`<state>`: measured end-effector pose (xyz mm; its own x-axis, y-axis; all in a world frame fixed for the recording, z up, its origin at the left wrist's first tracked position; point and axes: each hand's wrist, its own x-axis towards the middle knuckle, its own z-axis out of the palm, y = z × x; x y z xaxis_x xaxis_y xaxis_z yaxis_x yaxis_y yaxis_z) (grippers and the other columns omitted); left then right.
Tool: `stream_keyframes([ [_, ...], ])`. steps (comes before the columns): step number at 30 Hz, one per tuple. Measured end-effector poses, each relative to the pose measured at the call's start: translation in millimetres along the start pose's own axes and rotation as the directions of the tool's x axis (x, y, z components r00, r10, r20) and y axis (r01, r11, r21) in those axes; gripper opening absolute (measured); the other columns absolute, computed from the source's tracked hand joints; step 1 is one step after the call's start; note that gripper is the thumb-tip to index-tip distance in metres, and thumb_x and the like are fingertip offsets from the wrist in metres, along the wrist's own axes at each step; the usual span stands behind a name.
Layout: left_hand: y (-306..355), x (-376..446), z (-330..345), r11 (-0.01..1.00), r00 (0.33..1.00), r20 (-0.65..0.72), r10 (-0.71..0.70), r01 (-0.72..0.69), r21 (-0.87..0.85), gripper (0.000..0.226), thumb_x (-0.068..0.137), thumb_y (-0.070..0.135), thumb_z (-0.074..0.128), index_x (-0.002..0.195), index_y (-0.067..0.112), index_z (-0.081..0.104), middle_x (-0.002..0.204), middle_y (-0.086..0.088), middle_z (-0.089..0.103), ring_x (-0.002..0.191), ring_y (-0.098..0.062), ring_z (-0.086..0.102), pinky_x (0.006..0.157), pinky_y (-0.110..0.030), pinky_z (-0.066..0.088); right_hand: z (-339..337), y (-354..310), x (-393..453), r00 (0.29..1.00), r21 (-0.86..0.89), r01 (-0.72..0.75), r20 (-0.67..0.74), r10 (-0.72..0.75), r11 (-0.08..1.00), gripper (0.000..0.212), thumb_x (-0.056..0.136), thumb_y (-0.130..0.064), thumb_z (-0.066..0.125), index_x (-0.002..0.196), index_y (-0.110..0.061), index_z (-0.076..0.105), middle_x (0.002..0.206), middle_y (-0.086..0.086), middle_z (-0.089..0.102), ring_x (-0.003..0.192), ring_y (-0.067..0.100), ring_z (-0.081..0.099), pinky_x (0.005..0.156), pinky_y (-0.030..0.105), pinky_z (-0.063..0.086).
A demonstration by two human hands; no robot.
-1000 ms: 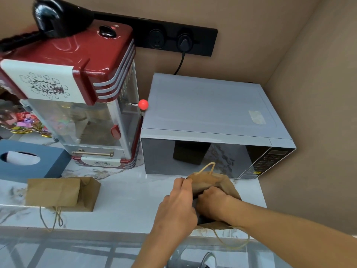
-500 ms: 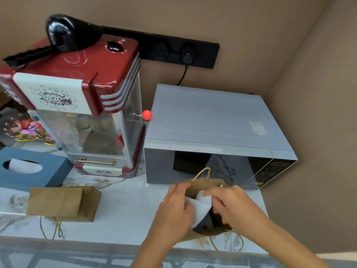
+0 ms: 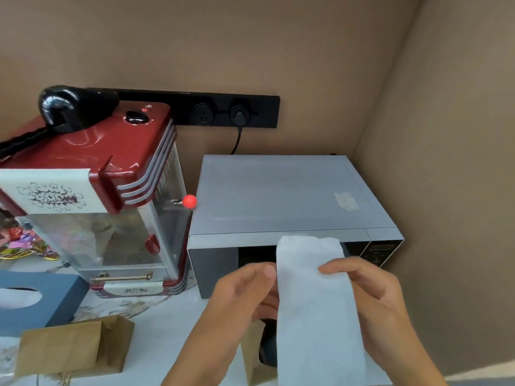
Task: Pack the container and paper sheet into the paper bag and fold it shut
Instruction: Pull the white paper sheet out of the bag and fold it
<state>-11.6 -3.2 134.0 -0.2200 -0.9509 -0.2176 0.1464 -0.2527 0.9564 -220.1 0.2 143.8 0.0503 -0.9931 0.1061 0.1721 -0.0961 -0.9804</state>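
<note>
In front of the microwave (image 3: 281, 196), both hands held a white paper sheet (image 3: 315, 302) upright between them. The left hand (image 3: 245, 291) pinched the sheet's left edge, its fingers curled and its thumb pressed against the paper. The right hand (image 3: 370, 293) closed its grip on the right edge, fingers wrapped onto the front of the sheet. The sheet hung long and narrow, its top reaching up across the microwave door and its lower end running out of view at the bottom.

Just behind the sheet and below the hands stood the paper bag (image 3: 252, 355), open at the top, with something dark inside it (image 3: 267, 346); whether that was the container I could not tell. The bag rested on the pale marbled table (image 3: 156, 338).

Well to the left on the table lay a second brown paper bag (image 3: 72, 346), folded flat on its side. Beyond it sat a blue tissue box (image 3: 41, 296), and behind that a red popcorn machine (image 3: 97, 190) stood just beside the microwave. A black socket strip (image 3: 220, 112) ran along the wall, with one cord plugged in.
</note>
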Motion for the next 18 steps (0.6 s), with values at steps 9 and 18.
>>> stream_keyframes([
  [9,6,1,10,0.967,0.998,-0.011,0.062,-0.063,-0.245,0.028,0.079,0.020,0.077,0.105,0.009,0.077,0.106,-0.020,0.077,0.097,-0.039,0.074,0.075,-0.041,0.062,21,-3,6,0.980,0.274,-0.143,-0.096,0.175,0.951,0.040,0.084,-0.020,0.061,0.123,-0.021,0.063,0.092,0.026,0.071,0.076,0.030,0.069,0.063,0.035,0.055],
  [18,7,0,10,0.981,0.991,-0.093,0.097,-0.111,-0.157,0.024,0.080,0.027,0.074,0.101,0.016,0.078,0.098,-0.016,0.080,0.088,-0.033,0.076,0.063,-0.031,0.061,31,-5,0,0.962,0.223,-0.270,0.014,0.274,0.937,0.024,0.078,-0.016,0.072,0.095,-0.001,0.070,0.094,0.027,0.073,0.080,0.033,0.072,0.063,0.035,0.057],
])
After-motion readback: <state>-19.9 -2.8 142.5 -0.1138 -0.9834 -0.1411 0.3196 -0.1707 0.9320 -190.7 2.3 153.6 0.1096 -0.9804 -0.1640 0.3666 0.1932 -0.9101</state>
